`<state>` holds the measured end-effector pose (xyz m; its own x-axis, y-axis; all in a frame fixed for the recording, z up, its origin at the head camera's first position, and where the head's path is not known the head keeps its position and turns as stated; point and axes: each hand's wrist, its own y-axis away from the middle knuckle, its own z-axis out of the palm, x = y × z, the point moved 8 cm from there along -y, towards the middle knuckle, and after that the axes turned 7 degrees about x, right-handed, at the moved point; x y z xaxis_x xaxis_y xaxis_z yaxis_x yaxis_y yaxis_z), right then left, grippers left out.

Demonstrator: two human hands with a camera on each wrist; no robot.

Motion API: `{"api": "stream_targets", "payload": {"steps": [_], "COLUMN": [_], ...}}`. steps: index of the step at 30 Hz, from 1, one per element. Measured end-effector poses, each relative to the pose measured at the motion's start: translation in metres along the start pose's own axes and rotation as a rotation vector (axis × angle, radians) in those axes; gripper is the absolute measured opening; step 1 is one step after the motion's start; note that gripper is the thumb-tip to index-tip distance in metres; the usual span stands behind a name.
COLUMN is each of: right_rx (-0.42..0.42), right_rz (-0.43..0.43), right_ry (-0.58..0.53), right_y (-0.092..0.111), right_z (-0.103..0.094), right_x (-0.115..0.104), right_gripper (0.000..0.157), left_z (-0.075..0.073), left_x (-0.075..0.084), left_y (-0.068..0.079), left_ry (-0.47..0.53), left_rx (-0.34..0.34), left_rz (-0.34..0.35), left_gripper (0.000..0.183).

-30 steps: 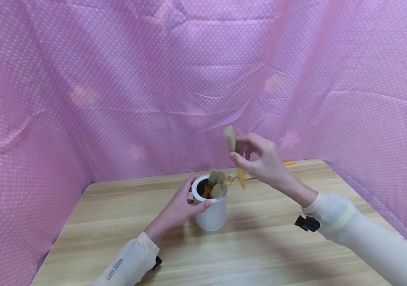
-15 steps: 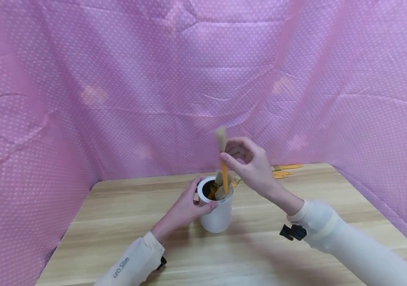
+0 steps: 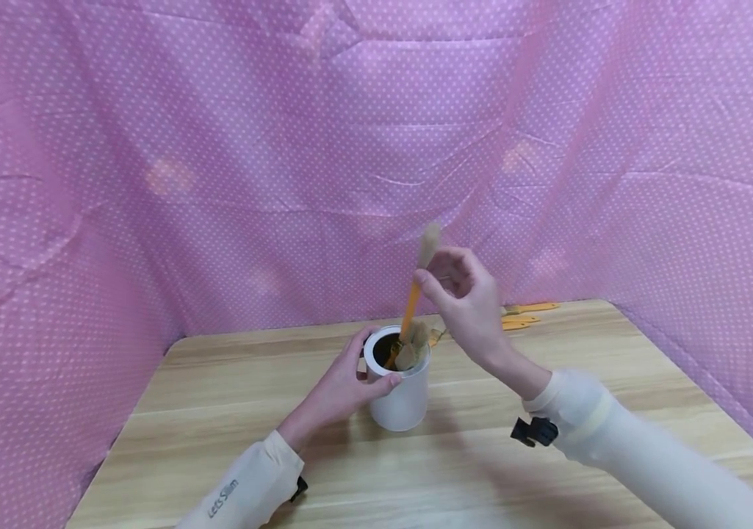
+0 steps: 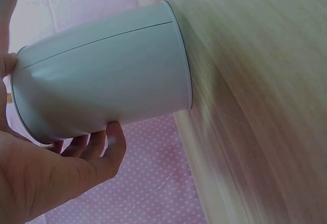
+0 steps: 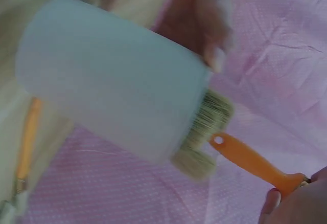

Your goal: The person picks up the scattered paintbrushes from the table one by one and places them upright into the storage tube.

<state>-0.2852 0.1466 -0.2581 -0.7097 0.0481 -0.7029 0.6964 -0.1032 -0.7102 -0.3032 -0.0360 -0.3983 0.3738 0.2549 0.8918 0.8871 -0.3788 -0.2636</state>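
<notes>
On the wood-grain table point(image 3: 231, 397), a white can point(image 3: 402, 404) stands upright, the left hand point(image 3: 343, 378) gripping it near the rim. Above its mouth, the right hand point(image 3: 472, 305) pinches an orange-handled paintbrush point(image 3: 411, 305), bristles up, handle slanting down toward protruding bristle heads point(image 3: 406, 357). Other brushes point(image 3: 528, 308) lie at back right.

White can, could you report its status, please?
Left hand grips white can. Right hand pinches brush, bristles up, handle toward can. Possible obstruction: other brushes inside, bristles up.

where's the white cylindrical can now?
Head view, just right of centre: the white cylindrical can stands on the pale wooden table, gripped by the left hand, below the held orange-handled brush.
</notes>
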Motion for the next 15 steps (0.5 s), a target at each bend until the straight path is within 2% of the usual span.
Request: {"api": "stream_targets", "payload": {"steps": [5, 8, 11, 13, 15], "right_rx": [-0.091, -0.17, -0.245, -0.282, -0.306], "right_rz": [0.074, 0.053, 0.01, 0.002, 0.01], "right_ry": [0.095, 0.133, 0.226, 0.304, 0.359], "right_y": [0.019, 0.029, 0.035, 0.038, 0.039], "right_z": [0.002, 0.005, 0.006, 0.006, 0.006], "right_x": [0.024, 0.032, 0.036, 0.039, 0.043], "right_gripper": [0.043, 0.051, 0.053, 0.052, 0.051], "left_z": [-0.001, -0.001, 0.0, 0.0, 0.0], "left_x": [-0.001, -0.003, -0.002, 0.007, 0.009], "left_y": [0.001, 0.002, 0.002, 0.005, 0.006], "left_ry": [-0.037, -0.046, -0.047, -0.035, -0.032], "left_rx": [0.014, 0.005, -0.011, -0.023, -0.03], "left_rz": [-0.015, -0.031, -0.033, -0.035, -0.041], "left_gripper": [0.088, 0.09, 0.088, 0.087, 0.086]}}
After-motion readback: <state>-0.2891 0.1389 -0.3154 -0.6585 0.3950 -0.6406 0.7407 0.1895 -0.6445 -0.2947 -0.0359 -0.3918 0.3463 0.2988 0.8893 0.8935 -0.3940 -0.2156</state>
